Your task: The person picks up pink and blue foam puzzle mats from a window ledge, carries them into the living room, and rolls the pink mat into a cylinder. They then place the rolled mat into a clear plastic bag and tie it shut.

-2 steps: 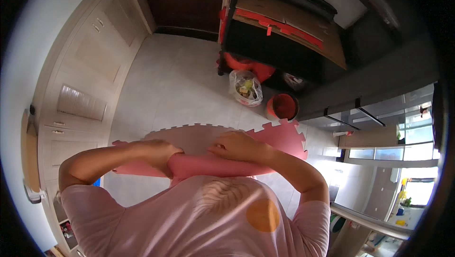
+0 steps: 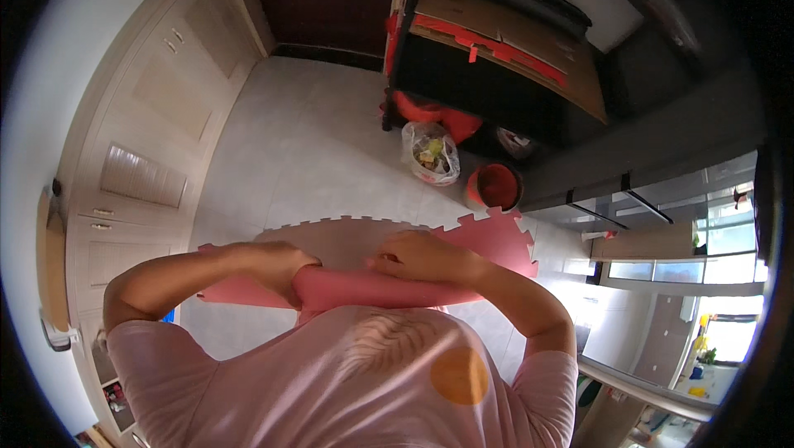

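Note:
Soft foam floor mats with jigsaw-cut edges are held in front of my chest. A pink foam mat (image 2: 372, 287) bends in a thick curve nearest my body, and pink toothed edges stick out at both sides. Behind it stands a grey-brown foam mat (image 2: 339, 241). My left hand (image 2: 277, 266) is closed round the left part of the pink mat, its fingertips hidden by the foam. Over the top of the mats lies my right hand (image 2: 426, 256), its fingers bent and pressed to the foam, the thumb near the fold.
A clear bag of scraps (image 2: 431, 153) and a red-lined bin (image 2: 495, 187) stand on the grey tiled floor (image 2: 306, 134). Beyond them is a black rack (image 2: 471, 76) with cardboard (image 2: 538, 43). Pale cabinets (image 2: 149, 109) line the left; a dark door (image 2: 322, 2) is ahead.

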`<state>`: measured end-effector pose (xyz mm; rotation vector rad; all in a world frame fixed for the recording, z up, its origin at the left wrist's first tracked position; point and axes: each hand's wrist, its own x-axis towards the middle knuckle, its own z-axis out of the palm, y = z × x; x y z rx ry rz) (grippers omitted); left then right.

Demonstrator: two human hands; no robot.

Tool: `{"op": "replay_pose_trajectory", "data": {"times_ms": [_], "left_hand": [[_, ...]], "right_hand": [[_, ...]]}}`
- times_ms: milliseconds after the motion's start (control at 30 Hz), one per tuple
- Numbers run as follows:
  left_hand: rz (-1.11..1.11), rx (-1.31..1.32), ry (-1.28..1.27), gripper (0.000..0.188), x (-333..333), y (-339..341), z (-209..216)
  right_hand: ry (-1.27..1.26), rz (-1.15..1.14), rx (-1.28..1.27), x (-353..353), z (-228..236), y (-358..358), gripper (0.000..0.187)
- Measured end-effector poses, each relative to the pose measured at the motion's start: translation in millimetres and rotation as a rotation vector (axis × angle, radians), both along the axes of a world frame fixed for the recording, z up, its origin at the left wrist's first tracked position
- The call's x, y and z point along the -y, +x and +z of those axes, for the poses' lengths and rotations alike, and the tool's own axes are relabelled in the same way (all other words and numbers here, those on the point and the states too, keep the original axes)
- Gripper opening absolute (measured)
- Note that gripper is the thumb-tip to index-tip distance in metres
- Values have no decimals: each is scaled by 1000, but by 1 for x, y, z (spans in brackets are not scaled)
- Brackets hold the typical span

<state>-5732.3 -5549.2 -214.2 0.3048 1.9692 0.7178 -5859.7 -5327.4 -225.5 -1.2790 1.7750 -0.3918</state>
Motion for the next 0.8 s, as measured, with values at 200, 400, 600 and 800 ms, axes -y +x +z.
{"op": "replay_pose_trajectory", "data": {"times_ms": [200, 400, 600, 800], "left_hand": [[70, 177, 245, 61, 32, -3, -53], [264, 1033, 651, 70, 55, -20, -169], [565, 1083, 682, 71, 59, 18, -217], [380, 443, 454, 69, 56, -3, -169]], "right_hand": [[25, 228, -13, 5, 15, -8, 54], [359, 226, 524, 30, -99, -63, 51], [830, -6, 883, 41, -190, -52, 54], [846, -84, 882, 28, -233, -22, 60]]}}
